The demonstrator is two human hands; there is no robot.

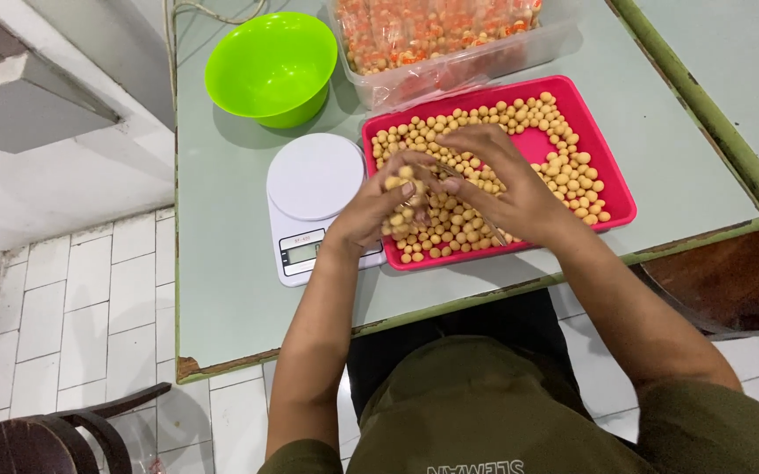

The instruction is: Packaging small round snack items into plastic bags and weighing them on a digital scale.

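A pink tray (pixel 612 189) on the table holds several small round tan snack balls (pixel 564 171). Over its left part my left hand (pixel 375 211) grips a small clear bag (pixel 408 189) partly filled with the balls. My right hand (pixel 502 180) hovers just right of it, fingers curled at the bag's top; a few balls show between its fingertips. Whether the right hand pinches the bag or only balls is not clear.
A white digital kitchen scale (pixel 314 189) sits left of the tray. Behind it stands a lime green bowl (pixel 272 66). A clear plastic tub (pixel 476 57) of filled orange-printed packets is at the back. A dark chair (pixel 55 434) stands on the tiled floor, lower left.
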